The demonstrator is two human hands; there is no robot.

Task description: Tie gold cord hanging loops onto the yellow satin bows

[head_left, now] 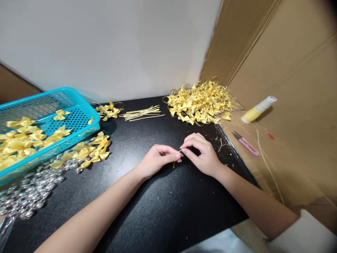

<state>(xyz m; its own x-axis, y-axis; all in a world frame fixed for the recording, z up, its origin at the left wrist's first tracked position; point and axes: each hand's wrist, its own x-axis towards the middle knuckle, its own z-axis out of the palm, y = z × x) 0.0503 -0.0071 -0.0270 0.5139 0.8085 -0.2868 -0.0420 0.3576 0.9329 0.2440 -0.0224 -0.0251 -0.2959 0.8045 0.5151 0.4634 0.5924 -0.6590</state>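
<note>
Both hands met over the black bench [158, 218], the left hand [155, 161] and right hand [204, 154] each with its grip pinched shut on a short gold cord [177, 159] that slanted down-left from the fingertips, equally near both.

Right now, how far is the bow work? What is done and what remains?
Done, it seems: a big pile of bows with gold loops at the back, plus a small cluster. In hand: the left hand and right hand pinch one gold cord between fingertips. Likely left: plain bows in the basket and beside it, cut cords, clear beads.
</note>
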